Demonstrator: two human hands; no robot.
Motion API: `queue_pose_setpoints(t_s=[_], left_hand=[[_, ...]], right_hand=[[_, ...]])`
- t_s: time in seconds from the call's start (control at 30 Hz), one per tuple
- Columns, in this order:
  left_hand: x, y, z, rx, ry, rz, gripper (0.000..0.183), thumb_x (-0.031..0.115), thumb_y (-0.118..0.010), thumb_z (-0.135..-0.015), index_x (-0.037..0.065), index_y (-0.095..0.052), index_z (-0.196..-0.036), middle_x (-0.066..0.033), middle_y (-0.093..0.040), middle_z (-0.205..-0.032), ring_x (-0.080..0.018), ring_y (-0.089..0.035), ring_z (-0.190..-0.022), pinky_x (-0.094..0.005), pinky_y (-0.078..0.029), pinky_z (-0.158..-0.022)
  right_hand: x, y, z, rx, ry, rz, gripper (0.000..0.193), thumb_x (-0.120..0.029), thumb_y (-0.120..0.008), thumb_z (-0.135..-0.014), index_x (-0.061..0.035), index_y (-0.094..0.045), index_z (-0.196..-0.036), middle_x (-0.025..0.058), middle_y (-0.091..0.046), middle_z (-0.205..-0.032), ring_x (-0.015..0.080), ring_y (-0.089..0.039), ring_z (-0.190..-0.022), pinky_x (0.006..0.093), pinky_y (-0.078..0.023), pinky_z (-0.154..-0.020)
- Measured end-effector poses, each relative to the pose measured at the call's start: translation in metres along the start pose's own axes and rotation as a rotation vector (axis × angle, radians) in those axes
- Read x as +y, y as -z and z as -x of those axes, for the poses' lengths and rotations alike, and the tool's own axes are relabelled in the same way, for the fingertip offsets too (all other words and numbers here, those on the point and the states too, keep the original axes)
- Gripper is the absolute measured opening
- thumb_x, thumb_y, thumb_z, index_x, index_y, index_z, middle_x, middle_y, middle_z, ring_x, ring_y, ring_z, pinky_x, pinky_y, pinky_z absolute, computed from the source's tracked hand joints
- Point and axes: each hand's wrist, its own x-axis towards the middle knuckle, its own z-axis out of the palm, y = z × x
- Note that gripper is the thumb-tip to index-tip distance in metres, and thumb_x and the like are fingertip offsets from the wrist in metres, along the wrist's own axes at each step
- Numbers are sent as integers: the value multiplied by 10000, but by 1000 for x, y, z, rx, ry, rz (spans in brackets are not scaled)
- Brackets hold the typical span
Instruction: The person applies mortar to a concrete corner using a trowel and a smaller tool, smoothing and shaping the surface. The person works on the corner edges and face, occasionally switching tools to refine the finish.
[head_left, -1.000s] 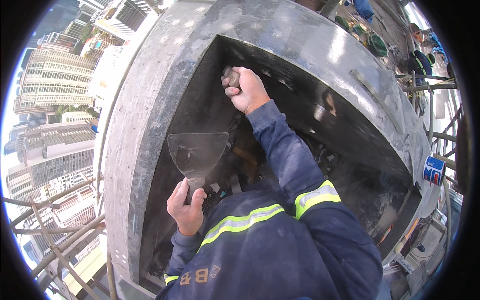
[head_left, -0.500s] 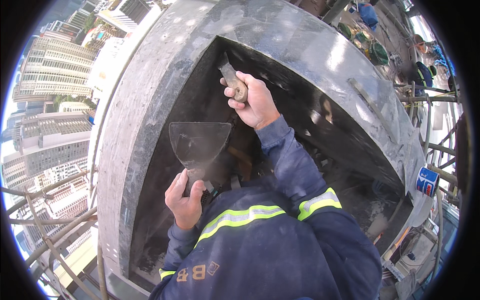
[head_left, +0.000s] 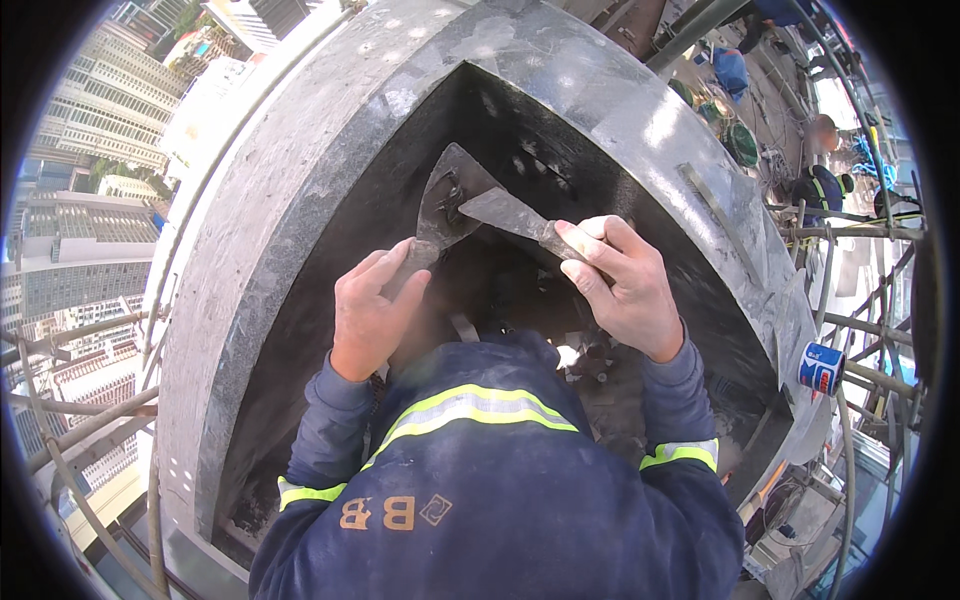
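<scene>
My left hand is closed round the handle of a wide putty knife, its flared blade tilted up and smeared with dark grey paste. From the other side, my right hand grips a narrower putty knife by its handle. The narrower blade points left and its tip overlaps the wide blade; the two seem to touch. Both tools are held over the dark opening inside a curved grey concrete rim.
A flat strip lies on the rim at the right. Beyond it a blue and white can stands by scaffold poles. A person is on the cluttered deck at upper right. Tall buildings show far below on the left.
My right hand has come down from the far corner and turned its putty knife leftward. My left hand has raised the wide putty knife, bringing the two blades together.
</scene>
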Motion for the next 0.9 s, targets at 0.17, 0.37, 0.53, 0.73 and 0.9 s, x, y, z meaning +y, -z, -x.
queue_pose_setpoints(t_s=[0.17,0.37,0.53,0.73,0.9], left_hand=[[10,-1,-9,-20,-117,-65,383,55,-756,-810,-33,-692,-1178,-155,-689,-912,-277,-679,-742,-329,-530,-697],[11,-3,-7,71,-176,-86,408,23,-770,-794,-32,-689,-1189,-148,-692,-921,-257,-681,-745,-311,-529,-690],[27,14,-6,261,-133,-96,436,-13,-765,-797,-92,-660,-1213,-135,-697,-932,-165,-667,-768,-271,-520,-707],[5,50,25,337,207,26,361,-2,-699,-895,-135,-631,-1223,-129,-696,-976,-119,-625,-721,-235,-487,-614],[12,44,53,295,273,-7,341,11,-687,-915,-131,-628,-1220,-105,-669,-937,-102,-591,-678,-224,-453,-566]], right_hand=[[-9,5,-2,-78,36,234,338,-107,-742,-858,-136,-710,-1193,30,-599,-984,215,-641,-708,348,-516,-608],[-3,11,-5,-118,135,297,320,-121,-730,-862,-143,-715,-1181,33,-589,-987,229,-624,-670,355,-508,-587],[53,-9,3,-145,-28,283,253,-146,-638,-943,-92,-744,-1166,73,-621,-939,228,-612,-659,374,-515,-605],[86,-116,-10,349,-576,-1004,454,-184,-518,-1064,8,-481,-1474,66,-634,-1098,77,-500,-701,217,-413,-573],[89,-214,-63,555,-448,-1112,479,-122,-516,-1062,-19,-421,-1520,15,-505,-1086,86,-533,-751,250,-487,-671]])
